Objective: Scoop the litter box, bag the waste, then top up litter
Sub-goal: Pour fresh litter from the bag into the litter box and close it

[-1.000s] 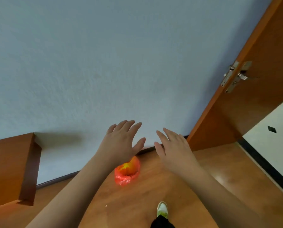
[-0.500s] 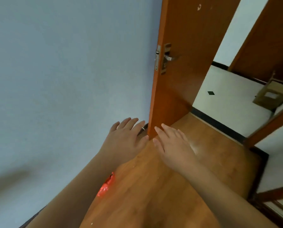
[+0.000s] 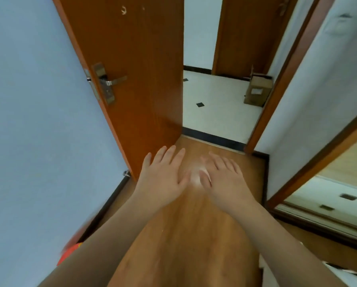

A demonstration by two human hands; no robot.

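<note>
Both arms are held out in front over a glossy wooden floor (image 3: 181, 235) with a warm orange-brown grain. The left hand (image 3: 163, 179) is seen palm down with its fingers straight and slightly spread, and nothing is held in it. The right hand (image 3: 223, 179) is likewise flat, with fingers extended and empty, just beside the left one; a pale glare on the floor is visible between the two thumbs. A red plastic bag (image 3: 70, 253), crinkled and partly hidden by the left forearm, is seen low at the left against the dark skirting of a smooth pale blue wall (image 3: 32, 121). A flat brown wooden door (image 3: 136, 69) stands open beside that wall, and a metal lever handle (image 3: 113, 81) on a long plate is fixed to it. Beyond a dark threshold strip, white tiles (image 3: 217, 108) with small black diamond insets are laid. A rectangular cardboard box (image 3: 257, 92) stands on the tiles near the right door frame.
</note>
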